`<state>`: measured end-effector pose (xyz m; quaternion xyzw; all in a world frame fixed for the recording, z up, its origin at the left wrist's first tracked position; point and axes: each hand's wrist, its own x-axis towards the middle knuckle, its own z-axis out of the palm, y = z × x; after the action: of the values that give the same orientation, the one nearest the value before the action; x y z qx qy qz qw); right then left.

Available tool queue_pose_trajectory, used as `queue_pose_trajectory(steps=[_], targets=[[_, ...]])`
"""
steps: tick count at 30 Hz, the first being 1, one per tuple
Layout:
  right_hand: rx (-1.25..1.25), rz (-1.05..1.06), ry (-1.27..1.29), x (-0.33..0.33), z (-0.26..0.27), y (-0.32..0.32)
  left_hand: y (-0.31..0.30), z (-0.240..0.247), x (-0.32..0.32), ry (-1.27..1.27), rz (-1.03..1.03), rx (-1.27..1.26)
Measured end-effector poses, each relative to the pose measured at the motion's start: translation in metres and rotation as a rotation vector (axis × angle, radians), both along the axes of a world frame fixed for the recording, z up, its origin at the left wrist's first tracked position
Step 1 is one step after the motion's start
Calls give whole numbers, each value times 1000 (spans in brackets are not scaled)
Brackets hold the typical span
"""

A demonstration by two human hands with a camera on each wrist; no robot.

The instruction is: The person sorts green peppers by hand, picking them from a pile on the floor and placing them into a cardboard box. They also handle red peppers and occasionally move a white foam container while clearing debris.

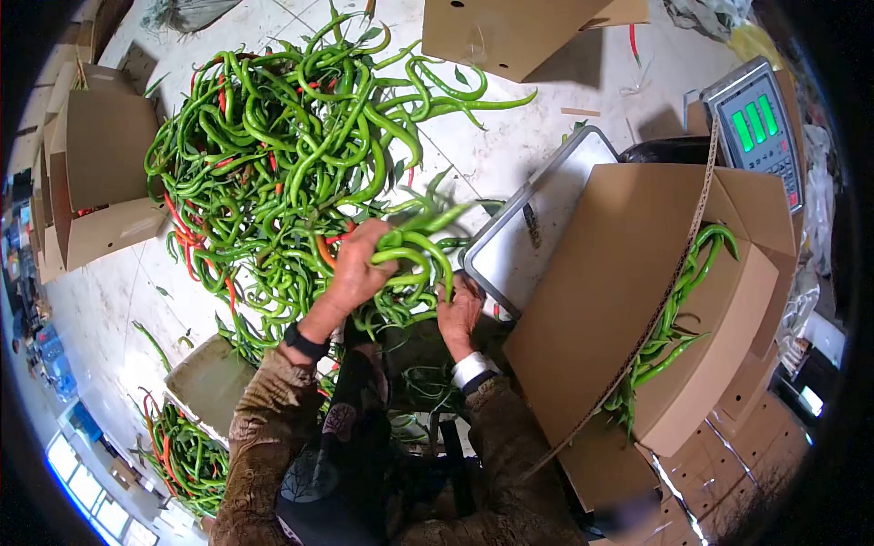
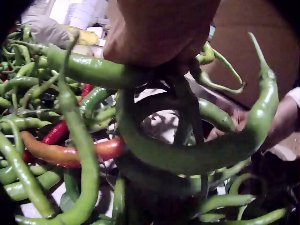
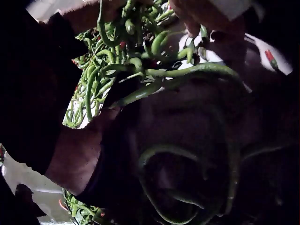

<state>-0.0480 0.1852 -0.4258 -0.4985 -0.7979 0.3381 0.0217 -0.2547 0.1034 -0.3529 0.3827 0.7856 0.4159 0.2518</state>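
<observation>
The left hand (image 1: 362,266) grips several long green peppers (image 1: 414,255) at the near right edge of a large pepper heap (image 1: 300,136). In the left wrist view that hand (image 2: 157,33) is above curved green peppers (image 2: 187,159), its fingertips partly hidden. The right hand (image 1: 460,314) is just to the right and lower, close to the hanging pepper tips; whether it holds one cannot be told. Below both hands lie green peppers (image 1: 428,387) in a dark, shaded space.
A cardboard box (image 1: 592,273) holding green peppers stands at the right, beside a metal scale tray (image 1: 519,237) and a lit scale display (image 1: 757,127). Other boxes (image 1: 114,146) are at the left and top. A pale container (image 1: 211,382) and more peppers (image 1: 187,455) lie lower left.
</observation>
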Motion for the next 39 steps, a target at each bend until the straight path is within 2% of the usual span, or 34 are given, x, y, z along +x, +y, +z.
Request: queue_pose_trajectory(steps=[1,3,5,7,8,9,11,12,15,16,17,19,20,21,23,24,25,28,30,32,34,35,37,38,39], targets=[[-35,43,-32,-2,0,-1,-3,15,-1,0,-1,0],[0,-3,39,-8,0,-5,-10,44,-3,-472,268,69],[-16,-140,163,-19,7,-7,-30,40,-11,-448,269,-37],[-30,-87,109,-32,24,0,-35,47,-3,-794,648,85],[-50,-40,49,-38,30,2,-41,58,-5,-957,683,109],[-52,-43,57,-41,25,3,-48,58,-5,-1064,705,243],[37,62,-77,-44,15,4,-67,68,-4,-1170,615,489],[75,86,-74,-46,15,3,-70,73,-6,-1159,630,501],[67,106,201,-52,15,5,-83,80,-15,-1342,666,549],[-82,116,216,-63,50,11,-86,82,-17,-1410,629,614],[-111,194,306,-69,78,15,-85,87,-17,-1473,580,752],[-178,206,470,-80,134,20,-87,105,-17,-1556,491,904],[-424,148,450,-85,170,21,-89,110,-19,-1524,476,916],[-590,163,506,-86,182,22,-88,117,-21,-1544,500,921],[-1049,-38,802,-85,216,12,-86,138,-21,-1591,453,895],[-1094,-58,843,-83,237,6,-86,153,-20,-1539,429,859],[-1068,11,842,-79,253,3,-83,179,-19,-1478,381,847],[-1179,-43,967,-66,281,-14,-83,231,-18,-1416,331,811],[-1348,-157,1088,-63,302,-20,-80,265,-17,-1277,284,632],[-1269,-71,1081,-65,327,-17,-83,283,-18,-1073,218,449],[-1140,6,1035,-70,371,-18,-72,334,-8,-841,241,149],[-1172,107,1149,-73,379,-16,-72,331,-5,-929,234,286],[-630,175,1378,-68,399,-36,-65,358,8,-849,68,254],[-780,221,1132,-69,410,-16,-60,376,17,-791,57,243],[-696,246,1183,-70,409,-16,-55,407,30,-678,64,161]])
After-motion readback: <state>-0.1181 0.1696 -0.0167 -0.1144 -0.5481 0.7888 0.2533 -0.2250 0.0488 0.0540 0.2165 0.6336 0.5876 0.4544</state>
